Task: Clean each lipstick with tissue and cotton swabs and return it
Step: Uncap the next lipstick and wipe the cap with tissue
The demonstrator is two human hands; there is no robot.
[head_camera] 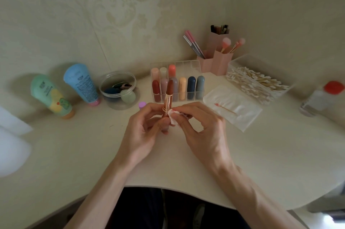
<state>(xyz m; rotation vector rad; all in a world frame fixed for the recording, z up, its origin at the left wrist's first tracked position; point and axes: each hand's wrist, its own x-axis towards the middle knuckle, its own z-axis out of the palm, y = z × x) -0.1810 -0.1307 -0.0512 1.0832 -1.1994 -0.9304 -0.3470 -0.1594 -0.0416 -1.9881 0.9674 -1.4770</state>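
Note:
My left hand (143, 131) grips an open lipstick (168, 96) upright by its base; the brown-red bullet is wound out of a rose-gold tube. My right hand (201, 127) pinches a small folded piece of white tissue (172, 116) against the tube's lower collar. Behind them stands a clear organiser (194, 66) with several capped lipsticks in its slots. A lilac cap (142, 105) lies on the table just left of my left hand. A used cotton swab (225, 108) with a red tip rests on a white tissue pack (233, 105).
A clear box of cotton swabs (259, 83) sits at the right, pink brush holders (218, 60) behind it. Two tubes (82, 83) and a round clear tub (119, 90) stand left. A red-capped bottle (321, 98) is far right. The table's curved front edge (168, 187) is near me.

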